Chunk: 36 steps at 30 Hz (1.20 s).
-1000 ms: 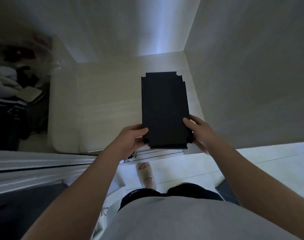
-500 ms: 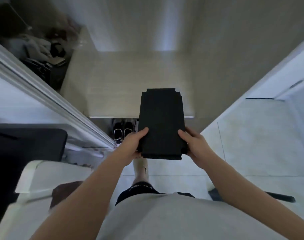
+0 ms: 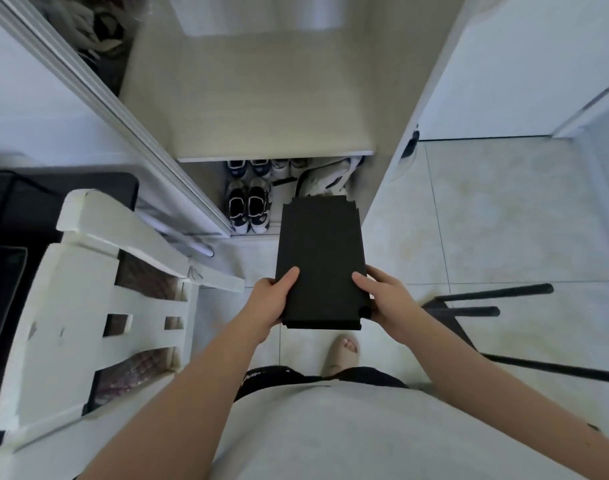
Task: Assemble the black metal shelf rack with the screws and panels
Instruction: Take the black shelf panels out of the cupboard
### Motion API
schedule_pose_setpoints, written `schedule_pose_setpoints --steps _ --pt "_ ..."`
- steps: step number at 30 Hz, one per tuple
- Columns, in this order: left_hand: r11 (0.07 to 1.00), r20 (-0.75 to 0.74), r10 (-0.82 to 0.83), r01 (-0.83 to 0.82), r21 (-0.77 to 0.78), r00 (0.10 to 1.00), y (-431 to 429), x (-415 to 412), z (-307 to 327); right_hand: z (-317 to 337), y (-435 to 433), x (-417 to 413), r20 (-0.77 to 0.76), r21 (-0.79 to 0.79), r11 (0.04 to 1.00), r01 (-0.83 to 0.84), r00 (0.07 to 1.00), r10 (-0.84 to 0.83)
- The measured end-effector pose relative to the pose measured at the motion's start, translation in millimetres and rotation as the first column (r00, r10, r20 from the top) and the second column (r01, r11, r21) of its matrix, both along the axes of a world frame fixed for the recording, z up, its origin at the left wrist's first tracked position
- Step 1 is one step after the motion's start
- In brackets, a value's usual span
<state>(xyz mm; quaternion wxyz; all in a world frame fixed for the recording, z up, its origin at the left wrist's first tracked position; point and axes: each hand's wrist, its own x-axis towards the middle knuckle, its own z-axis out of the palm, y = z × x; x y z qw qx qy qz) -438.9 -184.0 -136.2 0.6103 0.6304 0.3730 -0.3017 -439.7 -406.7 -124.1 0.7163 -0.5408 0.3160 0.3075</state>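
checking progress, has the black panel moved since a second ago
Yes. The black panel, held by the left hand and right hand, has come back off the wooden shelf toward the person and now hangs over the tiled floor.

Panel [image 3: 320, 258] underside hidden; black frame [image 3: 497, 293] cut off rt edge.

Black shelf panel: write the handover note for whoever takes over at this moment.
Left hand: grips the near left edge of the black panel, thumb on top.
Right hand: grips the near right edge.
Panel: held roughly level above the tiled floor, in front of the shoes.
Black frame legs: lying on the floor to the right.
Done: panel in hand, joined to nothing.
Left: bring it to the frame, fit it and screw it on. No screws in view.
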Motion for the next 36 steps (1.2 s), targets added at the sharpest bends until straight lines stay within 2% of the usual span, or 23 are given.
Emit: schedule_pose_setpoints --steps 3,15,23,26,29,36 --pt "0.998 -0.036 -0.061 0.061 -0.006 0.997 8.9 -28.9 -10.8 -9.3 7.0 -38.7 -0.035 0.031 0.999 0.042 0.999 -0.041" --pt "0.952 -0.178 -0.304 0.304 -0.030 0.936 56.9 -151.8 -64.8 -51.3 59.3 -210.9 -0.169 -0.027 0.971 0.238 0.956 -0.239" --pt "0.928 -0.238 -0.367 0.371 -0.029 0.899 27.0 -172.3 -101.6 -93.9 42.6 -246.8 -0.246 -0.050 0.937 0.346 0.905 -0.348" --pt "0.933 -0.253 -0.349 0.359 -0.006 0.902 0.8 -160.7 -149.3 -145.0 23.3 -236.4 -0.276 -0.083 0.937 0.341 0.895 -0.350" --pt "0.928 -0.246 -0.351 0.370 0.035 0.904 -31.8 -145.5 -226.0 -226.3 -4.4 -223.6 -0.289 -0.097 0.941 0.324 0.896 -0.338" --pt "0.883 -0.182 -0.451 0.467 0.055 0.874 -110.0 -114.0 -482.7 -484.2 -92.3 -192.3 -0.240 -0.196 0.963 0.186 0.943 -0.231"
